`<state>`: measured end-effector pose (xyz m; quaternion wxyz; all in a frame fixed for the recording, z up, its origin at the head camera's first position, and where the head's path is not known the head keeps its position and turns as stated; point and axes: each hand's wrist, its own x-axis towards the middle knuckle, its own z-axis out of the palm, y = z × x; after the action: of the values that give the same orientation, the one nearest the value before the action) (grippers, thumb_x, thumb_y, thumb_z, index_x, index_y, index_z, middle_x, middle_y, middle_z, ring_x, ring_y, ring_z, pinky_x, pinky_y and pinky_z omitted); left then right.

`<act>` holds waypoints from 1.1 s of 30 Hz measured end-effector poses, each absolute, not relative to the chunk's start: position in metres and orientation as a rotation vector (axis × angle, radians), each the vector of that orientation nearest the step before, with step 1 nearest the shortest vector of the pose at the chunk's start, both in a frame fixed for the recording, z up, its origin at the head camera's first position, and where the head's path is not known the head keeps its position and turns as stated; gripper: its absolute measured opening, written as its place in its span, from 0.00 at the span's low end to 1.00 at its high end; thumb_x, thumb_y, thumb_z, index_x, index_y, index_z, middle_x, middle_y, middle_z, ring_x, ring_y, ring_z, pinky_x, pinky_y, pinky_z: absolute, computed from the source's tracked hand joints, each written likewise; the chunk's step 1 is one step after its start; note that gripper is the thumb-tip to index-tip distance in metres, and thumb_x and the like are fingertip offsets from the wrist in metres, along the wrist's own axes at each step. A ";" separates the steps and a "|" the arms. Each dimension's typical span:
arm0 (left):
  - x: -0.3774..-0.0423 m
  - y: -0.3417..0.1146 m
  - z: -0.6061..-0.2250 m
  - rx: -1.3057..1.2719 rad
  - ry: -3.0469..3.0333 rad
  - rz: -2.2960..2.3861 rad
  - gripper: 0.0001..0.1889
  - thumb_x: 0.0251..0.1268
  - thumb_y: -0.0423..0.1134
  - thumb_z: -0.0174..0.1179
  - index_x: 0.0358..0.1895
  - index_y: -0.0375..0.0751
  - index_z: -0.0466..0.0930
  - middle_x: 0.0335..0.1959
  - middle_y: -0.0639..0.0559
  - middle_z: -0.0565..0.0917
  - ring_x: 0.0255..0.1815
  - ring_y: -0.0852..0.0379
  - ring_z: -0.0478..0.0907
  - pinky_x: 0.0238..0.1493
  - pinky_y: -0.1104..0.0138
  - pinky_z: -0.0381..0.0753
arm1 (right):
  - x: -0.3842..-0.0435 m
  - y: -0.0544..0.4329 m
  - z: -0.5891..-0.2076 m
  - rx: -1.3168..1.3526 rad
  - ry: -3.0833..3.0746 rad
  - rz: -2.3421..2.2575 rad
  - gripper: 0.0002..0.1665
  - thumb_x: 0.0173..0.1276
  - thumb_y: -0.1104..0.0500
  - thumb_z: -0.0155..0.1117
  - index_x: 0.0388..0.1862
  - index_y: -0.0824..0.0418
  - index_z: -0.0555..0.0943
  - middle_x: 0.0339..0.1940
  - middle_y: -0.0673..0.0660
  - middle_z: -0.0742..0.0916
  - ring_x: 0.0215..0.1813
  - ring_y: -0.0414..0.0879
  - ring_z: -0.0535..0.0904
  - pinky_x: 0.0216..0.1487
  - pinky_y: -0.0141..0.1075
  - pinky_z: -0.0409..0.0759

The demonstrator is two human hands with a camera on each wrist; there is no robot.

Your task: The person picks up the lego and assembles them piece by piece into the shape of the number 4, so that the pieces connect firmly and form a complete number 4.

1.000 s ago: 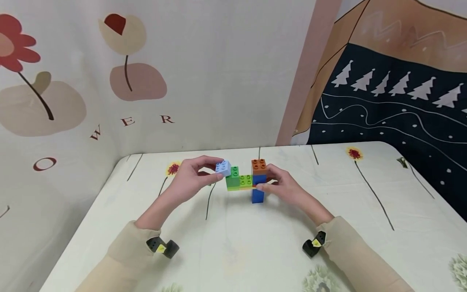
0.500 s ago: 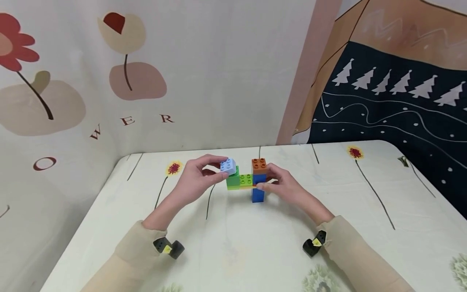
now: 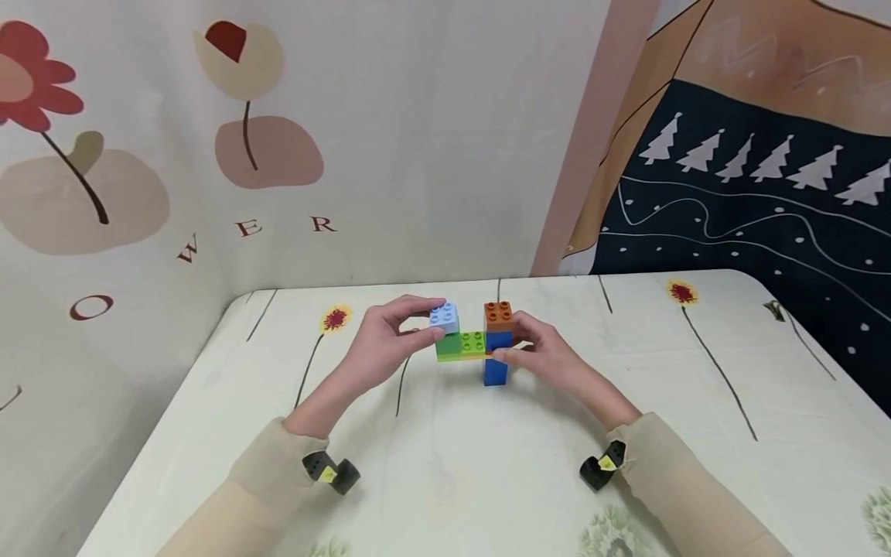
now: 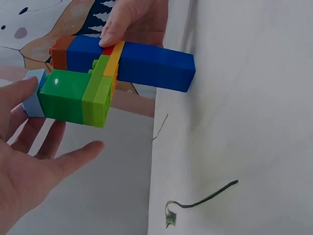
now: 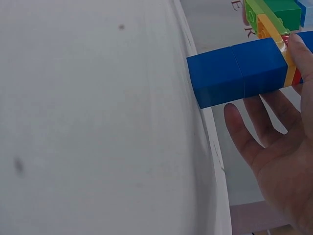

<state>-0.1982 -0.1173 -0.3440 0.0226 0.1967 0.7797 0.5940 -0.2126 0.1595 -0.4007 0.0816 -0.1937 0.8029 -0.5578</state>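
Between thumb and fingers my left hand (image 3: 379, 344) pinches a light blue toy brick (image 3: 444, 318), which sits right at the top of a dark green brick (image 3: 448, 345). That green brick stands on the outer end of a lime-green arm (image 3: 472, 343) jutting left from a tower. The tower has blue bricks (image 5: 239, 73) at its base, then a thin orange plate (image 4: 114, 61), a thin red one (image 4: 107, 50), another blue brick (image 4: 84, 53) and a brown brick (image 3: 498, 314) on top. My right hand (image 3: 550, 358) grips the tower near the red plate, thumb in front.
The tower stands on a table under a white flower-print cloth (image 3: 445, 464). Behind the table's back edge hangs a printed curtain (image 3: 431, 155), with a dark tree-patterned part (image 3: 738, 209) at right. Each wrist carries a small black camera (image 3: 341, 475).
My left hand has moved right with the light blue brick, from beside the green brick to squarely over it, and the brick has levelled. My right hand keeps its grip on the tower.
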 end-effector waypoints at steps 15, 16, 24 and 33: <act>-0.195 -0.112 -0.354 0.554 2.257 1.961 0.23 0.69 0.28 0.66 0.67 0.38 0.79 0.60 0.42 0.79 0.57 0.44 0.77 0.48 0.60 0.87 | -0.214 0.161 -0.403 -0.542 2.397 -1.654 0.25 0.74 0.56 0.69 0.65 0.61 0.75 0.55 0.59 0.85 0.57 0.56 0.80 0.52 0.41 0.81; -0.195 -0.112 -0.355 0.551 2.245 1.969 0.23 0.69 0.28 0.65 0.67 0.38 0.79 0.60 0.41 0.79 0.57 0.44 0.77 0.47 0.59 0.87 | -0.214 0.161 -0.403 -0.544 2.393 -1.657 0.25 0.74 0.56 0.69 0.65 0.61 0.75 0.55 0.59 0.85 0.57 0.56 0.80 0.52 0.41 0.81; -0.193 -0.109 -0.359 0.505 2.253 1.998 0.24 0.70 0.28 0.65 0.69 0.40 0.78 0.62 0.42 0.77 0.58 0.44 0.76 0.46 0.61 0.88 | -0.214 0.160 -0.402 -0.547 2.385 -1.665 0.26 0.74 0.57 0.68 0.67 0.62 0.75 0.56 0.60 0.85 0.58 0.56 0.80 0.54 0.42 0.80; -0.195 -0.107 -0.362 0.508 2.277 2.010 0.23 0.71 0.29 0.65 0.67 0.40 0.79 0.61 0.44 0.78 0.57 0.46 0.76 0.45 0.64 0.87 | -0.214 0.160 -0.402 -0.566 2.395 -1.670 0.22 0.74 0.58 0.68 0.63 0.63 0.76 0.55 0.60 0.85 0.56 0.56 0.80 0.50 0.42 0.79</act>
<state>-0.1954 -0.1070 -0.3622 0.0310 0.1648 0.7392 0.6523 -0.2140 0.1603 -0.4017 0.0837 -0.1896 0.8025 -0.5595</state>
